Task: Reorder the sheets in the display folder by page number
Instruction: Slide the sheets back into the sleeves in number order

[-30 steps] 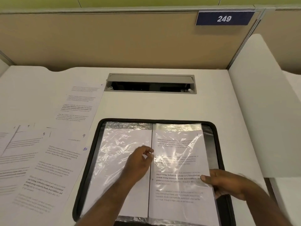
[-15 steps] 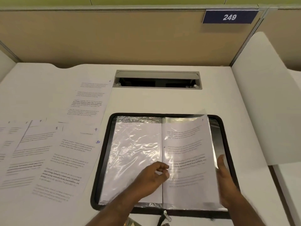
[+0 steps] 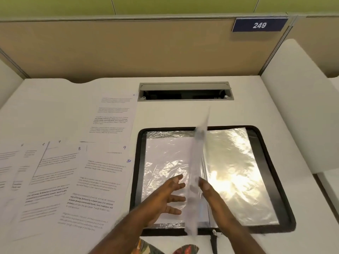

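A: Status?
B: Folder lies open on the desk; numbered sheets beside it, unfiled. Left hand spread; right hand apparently straight-fingered against the upright sleeve.

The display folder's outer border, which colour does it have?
The display folder has a black border, shown best in the head view, the only view.

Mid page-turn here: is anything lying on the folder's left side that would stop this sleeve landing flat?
Only the left hand: its spread fingers lie on the left page, right where the upright sleeve would fall. The right hand is behind the sleeve. Nothing else visible there.
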